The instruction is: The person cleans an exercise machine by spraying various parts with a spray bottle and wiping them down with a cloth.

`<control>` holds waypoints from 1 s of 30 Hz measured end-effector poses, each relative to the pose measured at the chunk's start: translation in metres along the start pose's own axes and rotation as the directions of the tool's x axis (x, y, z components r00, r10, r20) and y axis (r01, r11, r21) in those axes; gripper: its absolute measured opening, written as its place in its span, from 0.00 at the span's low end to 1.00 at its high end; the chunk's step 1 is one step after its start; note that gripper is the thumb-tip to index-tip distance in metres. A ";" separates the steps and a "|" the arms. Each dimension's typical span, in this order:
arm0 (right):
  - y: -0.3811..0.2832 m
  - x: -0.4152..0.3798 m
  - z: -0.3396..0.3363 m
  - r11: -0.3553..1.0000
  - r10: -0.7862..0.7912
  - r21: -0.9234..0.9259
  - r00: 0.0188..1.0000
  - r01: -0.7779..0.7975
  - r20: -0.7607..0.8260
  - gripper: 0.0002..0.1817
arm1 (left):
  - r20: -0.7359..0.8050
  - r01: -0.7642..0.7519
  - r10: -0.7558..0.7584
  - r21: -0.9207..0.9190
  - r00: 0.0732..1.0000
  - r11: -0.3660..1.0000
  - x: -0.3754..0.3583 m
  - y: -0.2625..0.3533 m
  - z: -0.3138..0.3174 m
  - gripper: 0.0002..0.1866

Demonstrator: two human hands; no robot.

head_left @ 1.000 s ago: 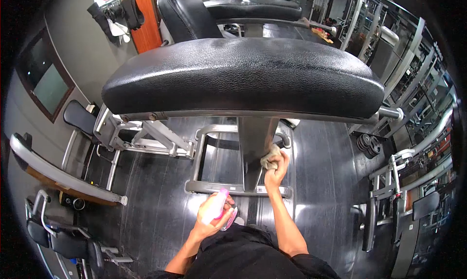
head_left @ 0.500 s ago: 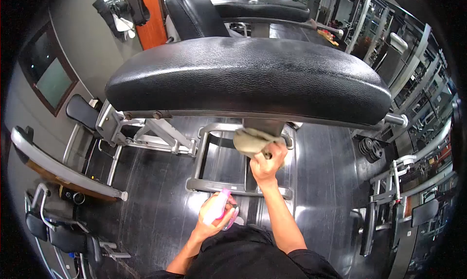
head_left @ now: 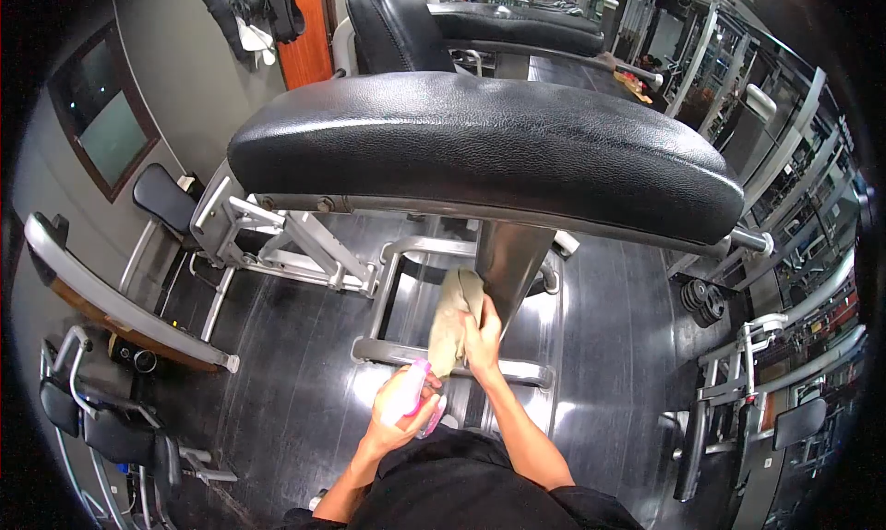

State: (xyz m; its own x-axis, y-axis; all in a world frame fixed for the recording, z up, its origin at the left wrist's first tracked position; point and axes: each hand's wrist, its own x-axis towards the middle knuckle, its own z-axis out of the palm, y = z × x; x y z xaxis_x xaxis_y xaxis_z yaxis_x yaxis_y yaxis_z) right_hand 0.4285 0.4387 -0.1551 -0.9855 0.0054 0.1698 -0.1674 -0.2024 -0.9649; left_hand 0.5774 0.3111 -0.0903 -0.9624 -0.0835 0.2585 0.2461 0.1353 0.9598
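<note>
In the head view, my left hand (head_left: 386, 424) is wrapped round a pink and white spray bottle (head_left: 406, 393) close to my body. My right hand (head_left: 483, 343) grips a pale beige cloth (head_left: 452, 316), which hangs bunched along the fingers. The cloth's lower end comes right up to the bottle's top. Just beyond the cloth rises the grey metal post (head_left: 513, 258) of a bench. Its long black padded cushion (head_left: 489, 151) spans the view above both hands.
A grey base frame (head_left: 388, 350) lies on the dark floor (head_left: 295, 391) under the cushion. Weight machines (head_left: 305, 244) stand to the left, with racks along the right. Weight plates (head_left: 703, 301) sit at the right, and gloves (head_left: 281, 13) hang on the back wall.
My right hand has drawn the cloth down and left, away from the post and towards the bottle. The left hand stays nearly where it was. The view has shifted slightly.
</note>
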 end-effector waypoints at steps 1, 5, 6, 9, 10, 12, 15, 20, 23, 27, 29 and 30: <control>-0.011 0.003 0.012 0.985 0.083 0.146 0.996 -0.088 0.040 0.22 | -0.002 -0.026 0.026 -0.006 1.000 1.000 0.000 0.002 0.001 0.14; -0.083 0.030 0.036 0.726 0.480 0.423 0.840 -0.542 0.253 0.17 | -0.022 -0.028 0.027 -0.052 0.999 0.998 -0.005 0.007 -0.001 0.19; -0.097 0.038 0.037 0.620 0.483 0.503 0.798 -0.602 0.360 0.18 | -0.022 -0.030 0.029 -0.047 0.999 0.998 -0.006 0.008 -0.003 0.19; -0.108 0.048 0.031 0.544 0.250 0.672 0.862 -0.502 0.441 0.17 | 0.023 -0.075 0.074 0.011 0.997 0.997 -0.007 0.008 -0.006 0.12; -0.103 0.045 0.029 0.564 0.221 0.680 0.880 -0.468 0.421 0.16 | 0.013 -0.076 0.076 0.005 0.997 0.997 -0.007 0.007 -0.005 0.12; -0.090 0.039 0.019 0.518 0.130 0.724 0.879 -0.455 0.459 0.16 | 0.001 -0.076 0.076 0.002 0.997 0.997 -0.006 0.007 -0.005 0.12; -0.045 0.027 0.003 0.395 0.121 0.783 0.872 -0.481 0.475 0.16 | 0.025 -0.082 0.081 0.033 0.996 0.996 -0.010 0.010 -0.007 0.12; 0.068 -0.008 -0.044 0.474 0.322 0.753 0.886 -0.457 0.334 0.15 | -0.026 -0.027 0.026 -0.011 0.999 1.000 -0.009 0.008 -0.006 0.17; 0.102 -0.015 -0.060 0.156 0.441 0.880 0.829 -0.448 0.343 0.15 | 0.024 -0.024 0.024 -0.007 0.999 1.000 -0.007 0.007 -0.008 0.17; 0.058 0.002 -0.047 0.250 0.561 0.730 0.710 -0.636 0.426 0.13 | 0.047 0.016 -0.013 -0.055 0.999 0.998 -0.006 0.008 -0.004 0.17; 0.035 0.025 -0.032 0.357 0.367 0.639 0.731 -0.681 0.575 0.12 | 0.048 -0.044 0.046 -0.043 0.998 0.998 -0.002 0.004 0.001 0.17; 0.029 0.039 -0.026 0.310 0.187 0.632 0.697 -0.710 0.692 0.11 | 0.061 -0.045 0.048 -0.047 0.997 0.998 -0.001 0.006 0.002 0.17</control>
State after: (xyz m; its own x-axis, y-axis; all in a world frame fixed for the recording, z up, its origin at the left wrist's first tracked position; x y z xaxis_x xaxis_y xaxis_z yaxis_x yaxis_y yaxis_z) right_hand 0.3847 0.4584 -0.1814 -0.6983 -0.7117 0.0761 0.6666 -0.6854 -0.2932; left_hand 0.5795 0.3143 -0.0850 -0.9546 -0.0167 0.2973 0.2946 0.0921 0.9512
